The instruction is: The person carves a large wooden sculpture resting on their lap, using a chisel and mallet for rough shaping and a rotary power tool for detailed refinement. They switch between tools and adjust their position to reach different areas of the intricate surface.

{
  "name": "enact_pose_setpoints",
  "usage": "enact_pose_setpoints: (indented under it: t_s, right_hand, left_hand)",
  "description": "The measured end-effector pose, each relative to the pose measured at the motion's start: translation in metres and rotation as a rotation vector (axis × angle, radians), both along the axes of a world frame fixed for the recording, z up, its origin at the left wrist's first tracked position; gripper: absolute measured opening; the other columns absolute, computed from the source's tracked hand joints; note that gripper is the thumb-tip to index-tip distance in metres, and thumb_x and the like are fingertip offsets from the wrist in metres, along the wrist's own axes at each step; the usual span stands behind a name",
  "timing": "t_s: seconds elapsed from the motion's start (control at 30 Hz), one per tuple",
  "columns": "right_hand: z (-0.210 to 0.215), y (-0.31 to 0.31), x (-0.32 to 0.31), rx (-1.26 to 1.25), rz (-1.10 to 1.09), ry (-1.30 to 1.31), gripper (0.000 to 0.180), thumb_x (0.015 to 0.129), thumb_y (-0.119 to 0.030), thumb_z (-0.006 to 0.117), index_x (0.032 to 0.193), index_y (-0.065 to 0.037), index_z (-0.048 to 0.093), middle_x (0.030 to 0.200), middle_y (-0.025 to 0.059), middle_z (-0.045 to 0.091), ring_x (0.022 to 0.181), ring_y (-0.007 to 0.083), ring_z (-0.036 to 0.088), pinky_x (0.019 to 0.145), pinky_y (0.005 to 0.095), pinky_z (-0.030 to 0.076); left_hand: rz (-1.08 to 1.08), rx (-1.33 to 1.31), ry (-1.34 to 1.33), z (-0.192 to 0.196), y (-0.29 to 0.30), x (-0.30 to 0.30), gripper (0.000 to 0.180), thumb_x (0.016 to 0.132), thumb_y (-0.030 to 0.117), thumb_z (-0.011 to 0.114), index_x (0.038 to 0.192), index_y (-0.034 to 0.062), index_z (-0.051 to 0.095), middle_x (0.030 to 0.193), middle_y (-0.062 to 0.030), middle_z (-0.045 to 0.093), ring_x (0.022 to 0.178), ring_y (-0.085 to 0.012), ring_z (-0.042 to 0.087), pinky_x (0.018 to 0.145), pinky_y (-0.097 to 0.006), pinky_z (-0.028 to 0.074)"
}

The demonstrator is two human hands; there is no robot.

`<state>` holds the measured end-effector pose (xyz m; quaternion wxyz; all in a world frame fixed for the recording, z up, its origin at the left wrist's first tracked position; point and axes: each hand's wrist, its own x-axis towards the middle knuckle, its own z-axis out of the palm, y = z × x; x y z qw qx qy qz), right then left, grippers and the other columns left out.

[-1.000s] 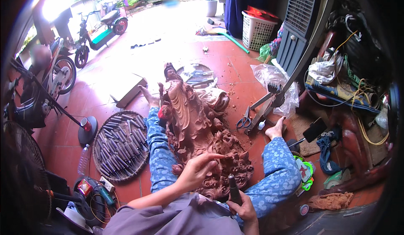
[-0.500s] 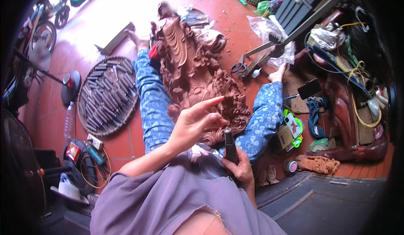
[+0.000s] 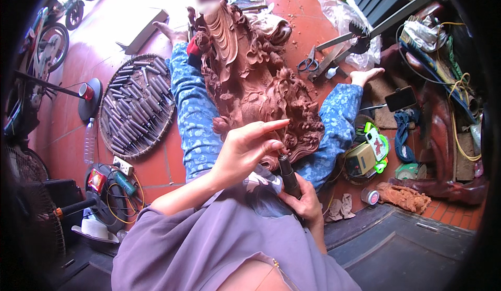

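Note:
My right hand (image 3: pixel 307 203) is wrapped round a black rotary tool handpiece (image 3: pixel 288 175), its metal tip pointing up and away from me. My left hand (image 3: pixel 244 150) hovers beside that tip, index finger stretched out and thumb apart from it. Whether a thin bit stands between these fingertips is hard to make out. A large reddish-brown wood carving (image 3: pixel 250 82) of a robed figure with swirling, intricate shapes lies between my legs, just beyond both hands. A dark cloth (image 3: pixel 266 199) with a pale print covers my lap beneath the tool.
At left, a round woven tray (image 3: pixel 136 106) holds many chisels. Beside it are a power strip (image 3: pixel 122 166), a green power tool (image 3: pixel 123 181) and a white hat (image 3: pixel 95 231). Scissors (image 3: pixel 308 64), a phone (image 3: pixel 401 98), a small jar (image 3: pixel 370 196) and a fibrous brown clump (image 3: pixel 404 197) lie at right.
The view has shifted, so the carving and floor sit differently in it. My left fingers and the handpiece stay close together, the right hand still gripping the tool.

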<state>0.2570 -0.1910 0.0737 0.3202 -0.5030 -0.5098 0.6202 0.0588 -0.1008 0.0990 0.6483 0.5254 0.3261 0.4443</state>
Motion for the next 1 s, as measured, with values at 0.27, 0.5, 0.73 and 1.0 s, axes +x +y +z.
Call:
enact_pose_setpoints:
  t_s: [0.27, 0.5, 0.73, 1.0]
  right_hand:
    - [-0.008, 0.006, -0.006, 0.006, 0.012, -0.015, 0.020, 0.077, -0.006, 0.069, 0.092, -0.001, 0.056, 0.071, 0.0002, 0.055, 0.066, 0.0072, 0.050, 0.060, 0.0241, 0.040]
    - [-0.010, 0.004, -0.006, -0.247, 0.004, 0.293, 0.023, 0.079, -0.012, 0.069, 0.092, -0.003, 0.053, 0.067, 0.0001, 0.051, 0.054, 0.0056, 0.046, 0.049, 0.0211, 0.036]
    - [-0.039, -0.008, -0.022, -0.898, 0.140, 1.753, 0.029, 0.088, -0.024, 0.063, 0.092, -0.003, 0.043, 0.056, 0.0018, 0.042, 0.035, 0.0041, 0.033, 0.030, 0.0158, 0.027]
    - [-0.026, -0.003, -0.035, -0.345, -0.180, 0.585, 0.014, 0.089, -0.017, 0.058, 0.089, -0.004, 0.051, 0.062, 0.0014, 0.048, 0.044, 0.0046, 0.041, 0.038, 0.0178, 0.030]
  left_hand:
    - [0.074, 0.444, 0.437, 0.000, 0.005, -0.008, 0.038, 0.083, -0.002, 0.063, 0.121, 0.0034, 0.060, 0.093, -0.0088, 0.065, 0.077, -0.0140, 0.064, 0.070, -0.025, 0.051]
    - [-0.232, -0.111, -0.232, -0.025, -0.008, -0.005, 0.066, 0.094, 0.027, 0.054, 0.149, 0.0130, 0.021, 0.143, -0.0141, 0.042, 0.122, -0.0214, 0.048, 0.101, -0.035, 0.038]
    - [-0.606, -0.477, -0.386, -0.037, -0.017, 0.008, 0.053, 0.094, 0.028, 0.055, 0.137, 0.0014, 0.040, 0.129, -0.0154, 0.053, 0.121, -0.0204, 0.049, 0.105, -0.037, 0.035]
    - [-0.298, -0.517, -0.166, -0.046, -0.025, 0.009, 0.033, 0.086, 0.017, 0.064, 0.114, -0.0005, 0.060, 0.105, -0.0103, 0.066, 0.098, -0.0152, 0.061, 0.089, -0.030, 0.048]
